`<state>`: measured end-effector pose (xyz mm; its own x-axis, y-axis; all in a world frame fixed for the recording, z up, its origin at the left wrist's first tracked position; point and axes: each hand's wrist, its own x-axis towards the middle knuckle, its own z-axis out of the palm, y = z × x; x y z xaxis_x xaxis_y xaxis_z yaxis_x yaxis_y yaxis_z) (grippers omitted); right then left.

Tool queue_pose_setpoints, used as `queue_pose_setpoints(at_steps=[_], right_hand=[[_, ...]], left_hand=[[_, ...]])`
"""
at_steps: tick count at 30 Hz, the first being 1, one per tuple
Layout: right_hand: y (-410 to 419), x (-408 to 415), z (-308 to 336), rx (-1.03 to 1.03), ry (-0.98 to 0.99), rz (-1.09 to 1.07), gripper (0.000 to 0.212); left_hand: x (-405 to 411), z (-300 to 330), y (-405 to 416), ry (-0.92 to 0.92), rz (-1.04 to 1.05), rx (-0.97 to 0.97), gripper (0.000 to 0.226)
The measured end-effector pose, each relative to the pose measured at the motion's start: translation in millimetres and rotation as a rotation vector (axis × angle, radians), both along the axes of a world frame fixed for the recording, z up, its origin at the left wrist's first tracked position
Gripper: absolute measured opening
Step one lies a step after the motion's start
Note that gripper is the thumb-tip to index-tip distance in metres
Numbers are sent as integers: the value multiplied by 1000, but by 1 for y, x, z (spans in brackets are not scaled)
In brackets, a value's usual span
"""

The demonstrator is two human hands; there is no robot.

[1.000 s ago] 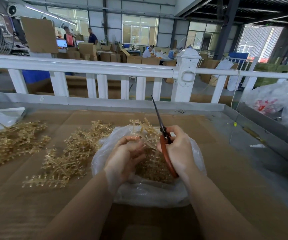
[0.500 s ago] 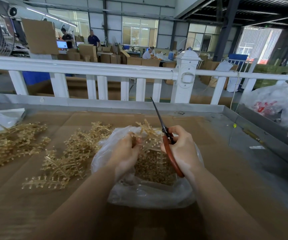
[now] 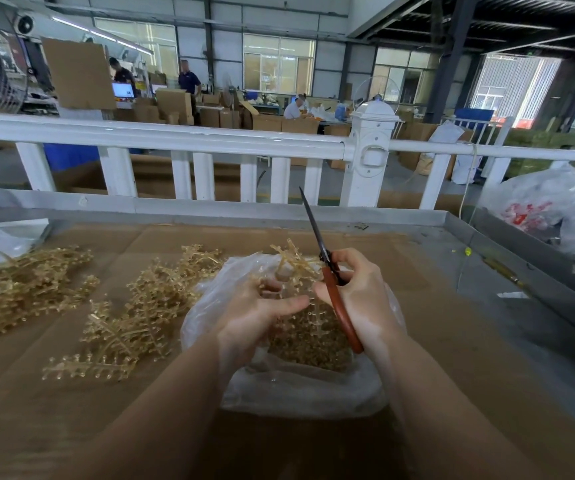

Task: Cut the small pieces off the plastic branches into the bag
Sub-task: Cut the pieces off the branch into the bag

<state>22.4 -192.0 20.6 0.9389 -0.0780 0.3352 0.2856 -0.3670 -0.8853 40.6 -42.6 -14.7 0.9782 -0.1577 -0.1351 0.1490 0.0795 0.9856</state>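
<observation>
The step in hand was trimming, judged from the layout: one branch (image 3: 291, 263) was held over the open bag (image 3: 300, 386) at the bench (image 3: 452, 323) centre. The left hand (image 3: 262, 313) gripped the branch from below, fingers (image 3: 293, 304) curled round its lower stem. The right hand (image 3: 362, 292) held the scissors (image 3: 331, 282) by the red handles, fingers wrapped round them; the blades pointed toward 12 o'clock and appeared pressed together, clear of the plastic.

The branch lay between the two hands, at 3 o'clock of the left fingers and touching or just beside the scissor pivot; contact could not be confirmed. Cut pieces (image 3: 310, 344) filled the bag beneath both hands. Uncut branches lay in a pile (image 3: 133, 317) at 9 o'clock of the bag, and a second pile (image 3: 19, 289) lay farther out at 9 o'clock.

The next move would call for opening the blades, seating a small piece between them above the bag mouth, and closing so the piece drops inside.
</observation>
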Motion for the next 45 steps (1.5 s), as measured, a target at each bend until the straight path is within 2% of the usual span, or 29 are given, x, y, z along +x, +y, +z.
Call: queue_pose_setpoints(at_steps=[2, 6, 10, 13, 17, 19, 23, 27, 30, 37, 45], right_hand=[[1, 0, -2, 37, -3, 3, 29], [6, 3, -10, 61, 19, -3, 35], [9, 7, -16, 86, 8, -21, 35], [12, 9, -17, 101, -9, -6, 33], [16, 8, -20, 103, -24, 35, 30], [13, 9, -25, 61, -39, 12, 27], [4, 9, -42, -150, -31, -32, 26], [-1, 6, -64, -451, -77, -66, 33], [-2, 3, -74, -570, -123, -95, 40], [-3, -2, -79, -641, -182, -132, 42], [-3, -4, -80, -662, -212, -74, 42]], left_hand=[[-3, -2, 1, 7, -15, 37, 62], [-2, -11, 2, -4, 60, 98, 37], [-4, -13, 0, 47, 31, -17, 27], [-6, -11, 0, 16, -41, -124, 28], [-8, -12, 0, 14, 11, -161, 23], [-5, -14, 2, 45, 71, -199, 22], [10, -22, 5, 156, 200, -351, 39], [16, -30, 7, 228, 223, -446, 28], [19, -32, 7, 244, 280, -549, 15], [17, -35, 5, 178, 349, -668, 18], [12, -38, 5, 118, 381, -762, 20]])
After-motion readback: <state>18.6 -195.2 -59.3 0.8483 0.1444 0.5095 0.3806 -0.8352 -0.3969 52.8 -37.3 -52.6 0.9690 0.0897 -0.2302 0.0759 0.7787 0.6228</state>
